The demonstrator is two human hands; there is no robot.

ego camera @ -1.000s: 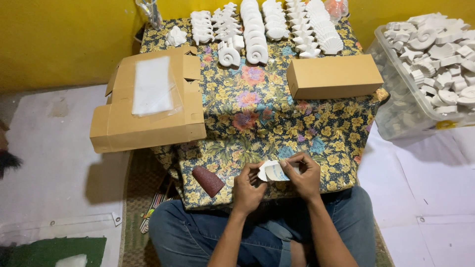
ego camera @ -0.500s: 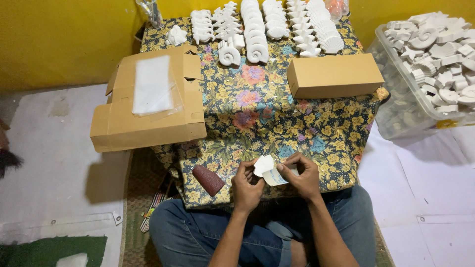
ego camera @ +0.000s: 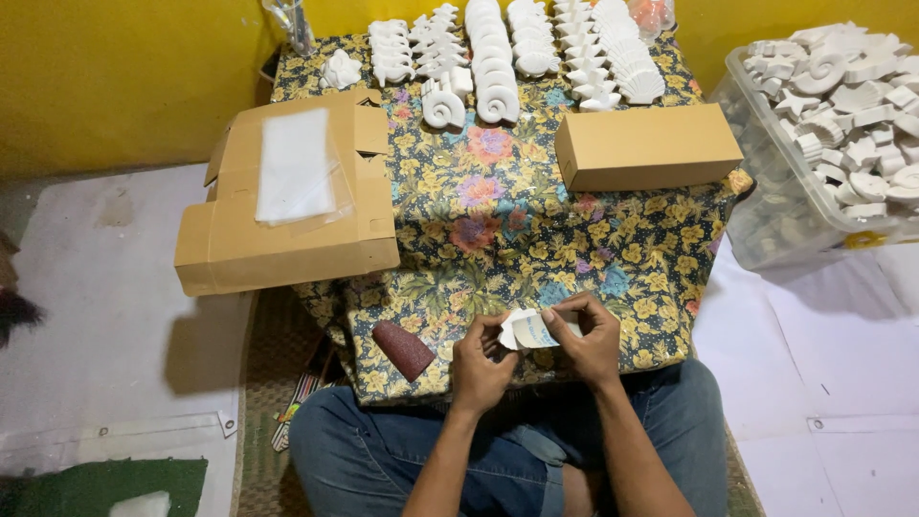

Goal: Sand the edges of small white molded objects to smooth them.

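The fingers of the left hand (ego camera: 479, 362) and right hand (ego camera: 592, 337) curl tight and pinch a small, flat white piece (ego camera: 529, 328) between them, held just above the near edge of the surface (ego camera: 536, 230), which is draped in floral cloth. Just left of the hands lies a dark red, rough-looking wedge (ego camera: 403, 348). Farther out sit an open cardboard box (ego camera: 239, 239), a closed cardboard box (ego camera: 647, 146), rows of matte white shell-shaped casts (ego camera: 498, 67), and a clear plastic bin (ego camera: 785, 230) heaped with more.

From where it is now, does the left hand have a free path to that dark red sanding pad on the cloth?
Probably yes. The sanding pad lies bare on the floral cloth just left of the left hand, nothing between. But both it and the right hand hold a small white piece.
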